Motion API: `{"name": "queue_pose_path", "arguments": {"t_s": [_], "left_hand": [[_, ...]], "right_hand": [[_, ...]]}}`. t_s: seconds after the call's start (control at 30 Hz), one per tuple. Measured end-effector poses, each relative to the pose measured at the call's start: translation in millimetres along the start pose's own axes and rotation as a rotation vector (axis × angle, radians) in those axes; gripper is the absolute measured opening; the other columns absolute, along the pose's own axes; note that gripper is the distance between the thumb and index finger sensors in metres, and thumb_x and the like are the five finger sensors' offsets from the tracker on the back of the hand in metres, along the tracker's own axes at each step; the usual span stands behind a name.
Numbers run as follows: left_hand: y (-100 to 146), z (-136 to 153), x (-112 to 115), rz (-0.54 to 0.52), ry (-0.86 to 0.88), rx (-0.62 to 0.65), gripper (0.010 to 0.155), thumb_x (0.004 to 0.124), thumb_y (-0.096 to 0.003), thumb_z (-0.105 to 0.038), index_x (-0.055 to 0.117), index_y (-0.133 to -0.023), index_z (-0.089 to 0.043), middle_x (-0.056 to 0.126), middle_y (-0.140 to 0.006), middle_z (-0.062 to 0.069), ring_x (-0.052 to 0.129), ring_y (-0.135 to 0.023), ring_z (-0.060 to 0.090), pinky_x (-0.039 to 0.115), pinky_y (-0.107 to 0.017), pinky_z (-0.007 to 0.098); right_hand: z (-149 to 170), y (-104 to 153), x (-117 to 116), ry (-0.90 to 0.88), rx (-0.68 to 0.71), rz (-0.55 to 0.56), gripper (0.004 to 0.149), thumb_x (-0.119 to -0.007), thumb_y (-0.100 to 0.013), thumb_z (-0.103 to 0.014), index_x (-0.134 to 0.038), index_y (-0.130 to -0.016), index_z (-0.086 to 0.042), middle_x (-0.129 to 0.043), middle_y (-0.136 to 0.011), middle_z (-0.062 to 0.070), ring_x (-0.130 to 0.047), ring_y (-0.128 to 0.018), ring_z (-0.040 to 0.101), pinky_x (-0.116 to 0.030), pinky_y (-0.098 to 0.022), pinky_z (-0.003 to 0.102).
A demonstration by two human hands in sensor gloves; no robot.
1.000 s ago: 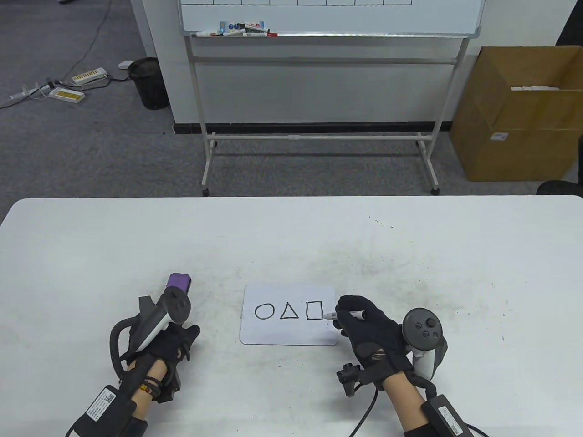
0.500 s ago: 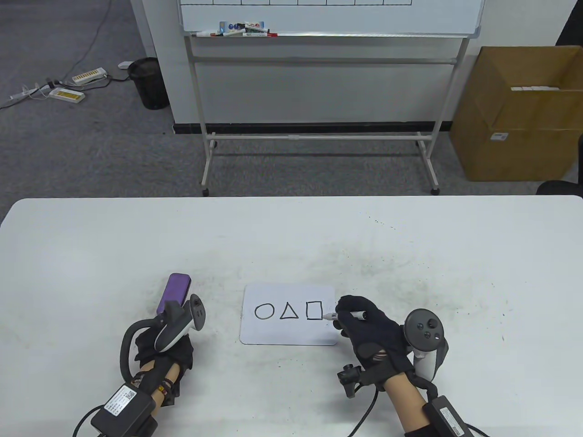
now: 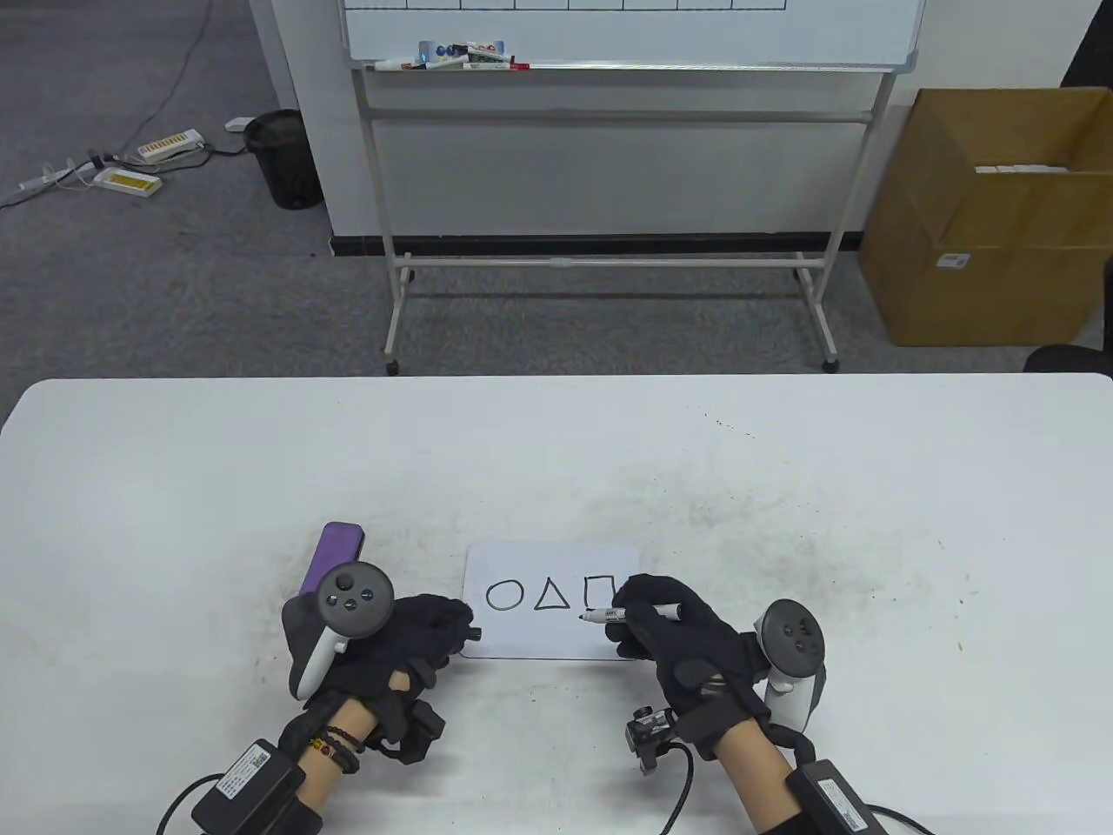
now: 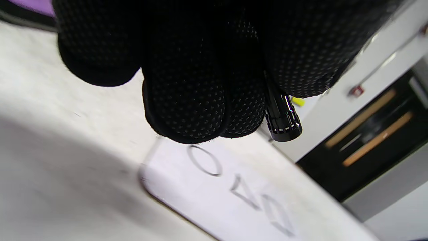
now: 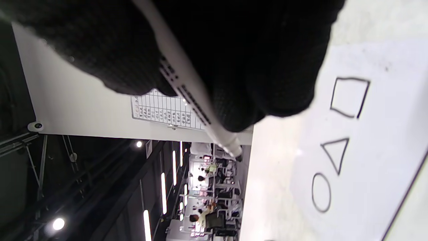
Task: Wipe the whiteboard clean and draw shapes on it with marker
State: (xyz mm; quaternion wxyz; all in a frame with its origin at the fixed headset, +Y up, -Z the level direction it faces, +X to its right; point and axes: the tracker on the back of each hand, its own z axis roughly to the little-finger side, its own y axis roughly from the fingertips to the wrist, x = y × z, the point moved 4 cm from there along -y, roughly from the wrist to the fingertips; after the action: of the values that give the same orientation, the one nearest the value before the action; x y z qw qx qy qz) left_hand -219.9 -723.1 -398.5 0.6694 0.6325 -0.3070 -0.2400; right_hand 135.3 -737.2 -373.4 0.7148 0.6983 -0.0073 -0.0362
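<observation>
Cap in left hand, marker in right, over the small board.

On the worktop (image 3: 174, 487), the purple eraser (image 3: 331, 557) is lying behind the left hand (image 3: 409, 639). That hand is curling its fingers (image 4: 187, 100) round a black cap (image 4: 282, 120) at the board's (image 3: 539, 639) near left corner. The board is lying flat, showing a circle (image 3: 504, 595), triangle (image 3: 549, 595) and square (image 3: 598, 591). The right hand (image 3: 674, 631) is gripping the marker (image 3: 622, 614), its tip pointing left above the board below the square.
</observation>
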Motion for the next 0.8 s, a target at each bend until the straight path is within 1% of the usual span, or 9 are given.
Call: {"name": "queue_pose_path", "arguments": {"t_s": [0.1,0.2,0.47,0.6,0.67,0.7,0.73,0.77,0.8], "left_hand": [[1.3,-2.1,5.8,0.045,0.172,0.041,0.041,0.09,-0.0348,-0.043,0.095,-0.074,-0.03,0.111,-0.06,-0.002,0.113,-0.047,0.014,0.093,-0.041,0.04],[3.3,-4.4,12.9,0.08,0.281,0.053,0.041,0.09,-0.0347,-0.042,0.095,-0.074,-0.029,0.111,-0.061,-0.002,0.113,-0.048,0.015,0.093,-0.041,0.04],[9.9,-15.2,32.1,0.158,0.391,0.078,0.041,0.09,-0.0352,-0.041,0.095,-0.074,-0.029,0.111,-0.063,-0.001,0.114,-0.049,0.015,0.093,-0.042,0.04],[12.8,-20.7,37.6,0.157,0.39,0.095,0.041,0.09,-0.0352,-0.041,0.094,-0.074,-0.029,0.11,-0.063,-0.001,0.114,-0.049,0.015,0.094,-0.042,0.04],[14.4,-25.7,43.0,0.199,0.408,0.123,0.041,0.09,-0.0357,-0.04,0.094,-0.075,-0.028,0.11,-0.063,-0.001,0.114,-0.05,0.015,0.093,-0.043,0.04],[15.5,-24.9,43.3,0.184,0.408,0.112,0.041,0.09,-0.0356,-0.04,0.094,-0.075,-0.028,0.11,-0.063,0.0,0.114,-0.049,0.015,0.094,-0.043,0.04],[15.0,-26.8,43.7,0.179,0.43,0.138,0.041,0.09,-0.035,-0.039,0.095,-0.074,-0.027,0.111,-0.061,0.001,0.114,-0.047,0.015,0.094,-0.042,0.04],[16.4,-29.2,44.5,0.185,0.456,0.154,0.04,0.091,-0.0352,-0.038,0.095,-0.074,-0.026,0.111,-0.06,0.001,0.115,-0.046,0.015,0.094,-0.042,0.04],[17.0,-31.4,42.8,0.168,0.471,0.173,0.04,0.091,-0.0343,-0.037,0.096,-0.072,-0.025,0.111,-0.059,0.003,0.115,-0.044,0.016,0.095,-0.041,0.039]], "right_hand": [[2.4,0.8,-8.1,-0.057,-0.015,-0.046,0.046,-0.09,-0.039,-0.04,-0.087,-0.082,-0.024,-0.09,-0.085,0.009,-0.108,-0.062,0.029,-0.095,-0.043,0.036],[4.5,2.6,-17.0,-0.084,-0.026,-0.084,0.046,-0.09,-0.039,-0.04,-0.087,-0.083,-0.024,-0.09,-0.085,0.009,-0.108,-0.063,0.029,-0.095,-0.044,0.036],[8.8,7.5,-36.0,-0.096,-0.046,-0.155,0.046,-0.09,-0.039,-0.039,-0.086,-0.083,-0.025,-0.089,-0.086,0.009,-0.108,-0.064,0.029,-0.096,-0.045,0.036],[9.8,8.6,-40.6,-0.111,-0.057,-0.174,0.047,-0.09,-0.039,-0.039,-0.086,-0.083,-0.025,-0.089,-0.086,0.009,-0.108,-0.065,0.029,-0.095,-0.045,0.036],[11.0,9.7,-44.6,-0.111,-0.065,-0.196,0.047,-0.09,-0.039,-0.039,-0.086,-0.083,-0.025,-0.089,-0.086,0.008,-0.108,-0.065,0.028,-0.096,-0.045,0.035],[11.0,9.9,-45.7,-0.131,-0.063,-0.201,0.046,-0.09,-0.039,-0.039,-0.086,-0.083,-0.026,-0.088,-0.087,0.008,-0.108,-0.065,0.028,-0.096,-0.045,0.035],[11.5,10.2,-48.2,-0.148,-0.089,-0.212,0.046,-0.09,-0.039,-0.037,-0.087,-0.083,-0.026,-0.088,-0.086,0.009,-0.107,-0.066,0.03,-0.095,-0.046,0.036],[11.6,10.5,-51.4,-0.163,-0.097,-0.253,0.045,-0.09,-0.039,-0.036,-0.087,-0.082,-0.026,-0.089,-0.085,0.009,-0.107,-0.066,0.029,-0.096,-0.046,0.036],[11.3,12.3,-50.4,-0.179,-0.111,-0.257,0.045,-0.09,-0.039,-0.036,-0.087,-0.082,-0.026,-0.089,-0.085,0.009,-0.108,-0.065,0.03,-0.096,-0.046,0.035]]}}
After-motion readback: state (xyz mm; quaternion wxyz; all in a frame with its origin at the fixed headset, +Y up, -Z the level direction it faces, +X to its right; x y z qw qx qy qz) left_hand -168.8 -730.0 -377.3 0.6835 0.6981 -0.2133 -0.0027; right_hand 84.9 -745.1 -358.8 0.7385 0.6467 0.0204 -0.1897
